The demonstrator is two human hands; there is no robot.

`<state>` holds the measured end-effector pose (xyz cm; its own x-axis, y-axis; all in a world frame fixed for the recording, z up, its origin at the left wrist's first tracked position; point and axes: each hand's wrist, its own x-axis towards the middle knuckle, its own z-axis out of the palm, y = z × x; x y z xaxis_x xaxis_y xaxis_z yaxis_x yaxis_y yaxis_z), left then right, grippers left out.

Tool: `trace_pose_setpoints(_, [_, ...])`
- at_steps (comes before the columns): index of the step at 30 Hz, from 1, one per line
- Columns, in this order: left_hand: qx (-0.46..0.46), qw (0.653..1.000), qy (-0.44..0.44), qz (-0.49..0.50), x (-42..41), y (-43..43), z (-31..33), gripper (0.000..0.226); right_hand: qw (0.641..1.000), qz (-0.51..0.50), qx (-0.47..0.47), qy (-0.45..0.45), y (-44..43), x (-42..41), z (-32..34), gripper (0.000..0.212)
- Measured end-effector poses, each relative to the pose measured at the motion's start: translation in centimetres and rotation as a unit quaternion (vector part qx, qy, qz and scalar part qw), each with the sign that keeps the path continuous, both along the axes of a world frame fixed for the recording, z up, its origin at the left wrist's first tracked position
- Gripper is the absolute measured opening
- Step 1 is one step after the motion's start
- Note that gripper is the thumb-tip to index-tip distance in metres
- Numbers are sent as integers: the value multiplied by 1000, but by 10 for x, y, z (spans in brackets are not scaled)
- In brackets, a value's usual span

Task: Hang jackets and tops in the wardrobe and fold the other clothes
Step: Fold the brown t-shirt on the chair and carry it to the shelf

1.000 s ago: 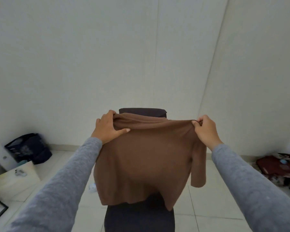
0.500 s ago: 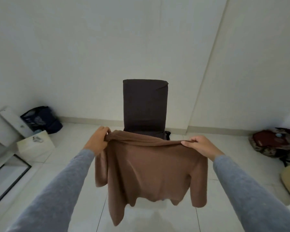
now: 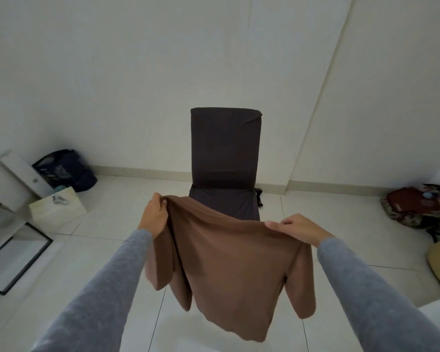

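a plain brown long-sleeved top hangs spread out in mid-air at lower centre of the frame, held by its upper edge, both sleeves dangling.

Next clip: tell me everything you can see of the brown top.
The brown top is plain, soft-looking fabric with no visible print. It hangs in the air, nearer the camera than a dark chair, held by its upper edge: the left hand grips one bunched corner, the right hand pinches the other, lower in view, so the edge slants. Both sleeves dangle and the body falls in loose folds.
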<state>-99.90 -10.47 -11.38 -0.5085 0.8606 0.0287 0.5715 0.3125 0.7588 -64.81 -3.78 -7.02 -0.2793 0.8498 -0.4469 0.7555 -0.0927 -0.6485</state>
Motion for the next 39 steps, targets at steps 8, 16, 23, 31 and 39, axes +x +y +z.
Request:
trace_pose_setpoints(8, [-37,997,25,-62,-49,32,-22,10,996,-52,-6,66,36,-20,-40,18])
trace_pose_setpoints(16, [-76,976,140,-146,-80,95,-44,16,974,-188,121,-44,84,-61,-69,26])
trace_pose_setpoints(23, [-95,972,173,-126,-97,158,-73,12,935,-300,178,-61,137,-80,-82,15])
trace_pose_setpoints(31, [-102,985,102,-98,-110,264,-116,17,927,-310,183,-101,247,-97,-123,22])
trace_pose_setpoints(39, [-161,983,73,-53,-113,380,-214,22,931,-341,106,-74,381,-115,-223,29])
